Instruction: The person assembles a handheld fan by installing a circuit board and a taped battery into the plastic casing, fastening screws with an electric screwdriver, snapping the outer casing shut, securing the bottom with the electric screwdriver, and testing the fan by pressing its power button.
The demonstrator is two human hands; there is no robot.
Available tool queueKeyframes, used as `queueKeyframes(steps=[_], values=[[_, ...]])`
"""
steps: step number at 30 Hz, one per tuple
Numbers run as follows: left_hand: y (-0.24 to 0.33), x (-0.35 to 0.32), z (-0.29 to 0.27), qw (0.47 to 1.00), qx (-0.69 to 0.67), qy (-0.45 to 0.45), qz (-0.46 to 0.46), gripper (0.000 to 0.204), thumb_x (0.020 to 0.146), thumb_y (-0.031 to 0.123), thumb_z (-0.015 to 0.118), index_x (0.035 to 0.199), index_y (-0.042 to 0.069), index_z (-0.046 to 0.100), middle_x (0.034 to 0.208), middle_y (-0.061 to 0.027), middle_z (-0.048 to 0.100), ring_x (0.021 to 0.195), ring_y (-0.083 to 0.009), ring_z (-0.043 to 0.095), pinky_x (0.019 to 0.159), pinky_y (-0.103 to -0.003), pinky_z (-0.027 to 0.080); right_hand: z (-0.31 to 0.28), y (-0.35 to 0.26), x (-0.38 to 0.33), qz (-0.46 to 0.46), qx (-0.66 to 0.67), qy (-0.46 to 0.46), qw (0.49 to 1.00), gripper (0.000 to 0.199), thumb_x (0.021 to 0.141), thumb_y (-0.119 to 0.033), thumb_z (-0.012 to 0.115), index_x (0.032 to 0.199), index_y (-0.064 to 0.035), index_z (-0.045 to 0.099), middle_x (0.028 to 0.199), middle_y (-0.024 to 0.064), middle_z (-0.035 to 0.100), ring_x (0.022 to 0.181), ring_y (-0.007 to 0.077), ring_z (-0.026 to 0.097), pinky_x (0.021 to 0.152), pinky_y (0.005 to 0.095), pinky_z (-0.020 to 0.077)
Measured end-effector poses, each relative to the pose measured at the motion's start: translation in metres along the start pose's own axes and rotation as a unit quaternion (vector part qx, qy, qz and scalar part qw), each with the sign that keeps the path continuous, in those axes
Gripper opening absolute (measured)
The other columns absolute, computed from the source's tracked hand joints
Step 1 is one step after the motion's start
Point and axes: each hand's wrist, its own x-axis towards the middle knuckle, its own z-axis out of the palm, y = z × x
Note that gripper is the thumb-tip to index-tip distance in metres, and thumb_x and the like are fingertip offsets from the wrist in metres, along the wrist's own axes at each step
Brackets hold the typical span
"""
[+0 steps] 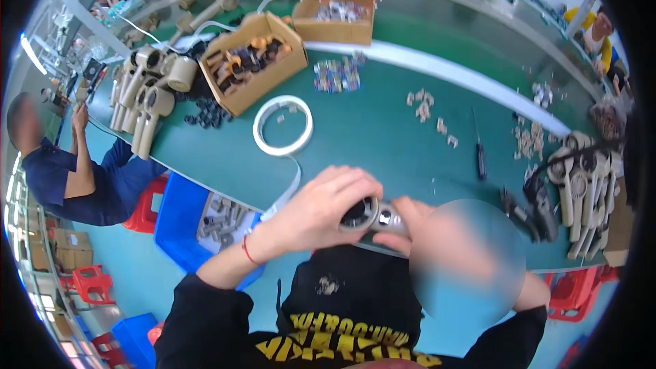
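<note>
Near the front edge of the table I hold a beige hair dryer housing [388, 219] between both hands. My left hand [328, 208] wraps its round barrel end, whose dark opening faces me. The fingers of my right hand [404, 224] are closed round the part beside it. A blurred disc covers the rest of that hand and wrist, and the held piece is partly hidden by my fingers. Closest on the table are a roll of white tape [307, 130] with a loose strip running toward my left forearm, and a screwdriver [480, 157] to the right.
Beige hair dryers [145, 99] are piled at left, with more [589, 191] at right. Two cardboard boxes [256, 96] [335, 31] hold small parts. Black power drivers [540, 208] lie at right. A blue bin [179, 215] stands below the table; a person [75, 178] sits at left.
</note>
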Motion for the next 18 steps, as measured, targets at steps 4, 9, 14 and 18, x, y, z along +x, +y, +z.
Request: queueKeyframes(steps=[4,9,14,18], values=[[-0.008,0.005,-0.009,1.000,-0.016,-0.001,-0.004,0.050,0.060,0.005,0.083,0.104,0.007,0.061,0.101,-0.0098,0.063,0.095,-0.0316,0.063,0.083,-0.039,0.052,-0.005,0.008,0.013,-0.028,0.018,0.013,0.999,0.044,0.087,-0.040,0.072,0.104,-0.0046,0.054,0.080,0.0151,0.065,0.065,0.0370,0.066,0.055,0.0446,0.0510],[-0.002,0.007,-0.005,0.999,-0.010,0.000,-0.037,0.049,0.061,0.006,0.082,0.105,0.010,0.060,0.099,-0.0068,0.060,0.092,-0.0307,0.060,0.080,-0.039,0.049,0.009,0.002,-0.008,-0.031,-0.096,0.154,0.983,0.047,0.078,-0.036,0.079,0.109,-0.0071,0.059,0.086,0.0077,0.063,0.072,0.0279,0.064,0.062,0.0378,0.0504],[0.000,-0.001,0.000,0.999,0.007,-0.008,-0.053,0.050,0.062,0.008,0.083,0.105,0.012,0.060,0.100,-0.0053,0.060,0.092,-0.0296,0.061,0.079,-0.038,0.050,-0.009,0.007,-0.044,0.038,-0.064,0.203,0.976,0.044,0.082,-0.026,0.076,0.117,-0.0042,0.061,0.089,0.0098,0.062,0.078,0.0309,0.062,0.070,0.0379,0.0501],[0.006,-0.002,-0.005,0.998,0.033,-0.019,-0.052,0.053,0.059,0.009,0.088,0.104,0.008,0.062,0.105,-0.0099,0.061,0.091,-0.0292,0.063,0.077,-0.036,0.052,-0.005,0.025,-0.067,0.170,-0.112,0.228,0.952,0.045,0.082,-0.022,0.077,0.119,-0.0030,0.062,0.097,0.0104,0.061,0.086,0.0298,0.060,0.073,0.0399,0.0489]])
